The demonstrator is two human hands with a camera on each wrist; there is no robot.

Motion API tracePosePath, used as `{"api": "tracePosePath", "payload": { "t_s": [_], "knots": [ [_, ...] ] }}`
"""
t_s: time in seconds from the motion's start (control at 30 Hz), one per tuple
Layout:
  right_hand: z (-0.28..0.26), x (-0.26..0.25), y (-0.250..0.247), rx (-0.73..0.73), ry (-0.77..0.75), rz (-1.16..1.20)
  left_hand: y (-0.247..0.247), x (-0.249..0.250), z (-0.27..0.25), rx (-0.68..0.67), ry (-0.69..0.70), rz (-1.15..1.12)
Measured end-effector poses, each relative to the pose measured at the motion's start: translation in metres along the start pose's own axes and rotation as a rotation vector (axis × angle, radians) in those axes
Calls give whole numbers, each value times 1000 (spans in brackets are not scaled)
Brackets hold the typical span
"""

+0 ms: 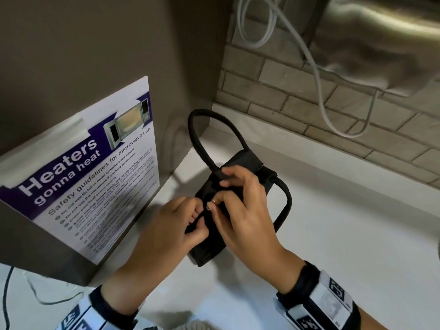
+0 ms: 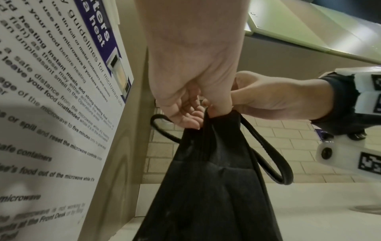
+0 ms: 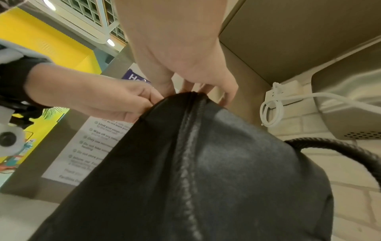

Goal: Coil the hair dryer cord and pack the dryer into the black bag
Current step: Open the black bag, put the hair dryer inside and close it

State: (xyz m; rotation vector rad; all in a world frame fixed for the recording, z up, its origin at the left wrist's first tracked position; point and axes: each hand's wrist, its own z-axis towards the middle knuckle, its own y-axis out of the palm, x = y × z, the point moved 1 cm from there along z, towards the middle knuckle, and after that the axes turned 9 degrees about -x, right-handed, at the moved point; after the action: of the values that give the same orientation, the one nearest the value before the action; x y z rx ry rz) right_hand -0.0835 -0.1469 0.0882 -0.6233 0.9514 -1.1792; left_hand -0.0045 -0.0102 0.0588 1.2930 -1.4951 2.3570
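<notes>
The black bag (image 1: 207,249) stands on the white counter (image 1: 333,234), its two rope handles (image 1: 202,129) looping out to the back and to the right. My left hand (image 1: 200,222) pinches the near end of the bag's top edge. My right hand (image 1: 214,203) curls over the top just behind it and pinches the same edge. The wrist views show the bag (image 2: 206,187) with its mouth gathered under my left hand (image 2: 185,106), and a zip seam (image 3: 189,154) running down from my right hand (image 3: 185,73). No hair dryer or cord shows; the bag hides whatever is inside.
A grey cabinet panel with a microwave safety poster (image 1: 95,175) stands close on the left. Behind is a brick-tile wall with a white cable (image 1: 319,79) hanging from a steel appliance (image 1: 381,32). A thin cable (image 1: 35,294) lies at the lower left.
</notes>
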Motion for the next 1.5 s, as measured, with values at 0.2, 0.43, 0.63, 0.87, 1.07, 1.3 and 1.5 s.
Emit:
{"api": "tracePosePath", "payload": {
  "t_s": [0.2,0.43,0.63,0.87,1.07,1.3,1.5],
  "knots": [
    [13,21,-3,-59,20,21,4,-8,-5,21,9,51],
    [12,3,-2,-222,-9,-114,9,-12,-10,60,-25,23],
    [-8,-12,6,-138,-153,-239,15,-9,-12,95,-57,93],
    [-16,-4,0,-15,-65,-362,21,-7,-12,105,-12,163],
    [-11,0,5,-12,-45,-432,21,-7,-10,91,-24,208],
    [-5,-2,1,-100,-8,-410,22,-9,-11,93,-26,275],
    [-8,-1,0,-176,50,-347,20,-10,-8,116,-29,293]
  ]
}}
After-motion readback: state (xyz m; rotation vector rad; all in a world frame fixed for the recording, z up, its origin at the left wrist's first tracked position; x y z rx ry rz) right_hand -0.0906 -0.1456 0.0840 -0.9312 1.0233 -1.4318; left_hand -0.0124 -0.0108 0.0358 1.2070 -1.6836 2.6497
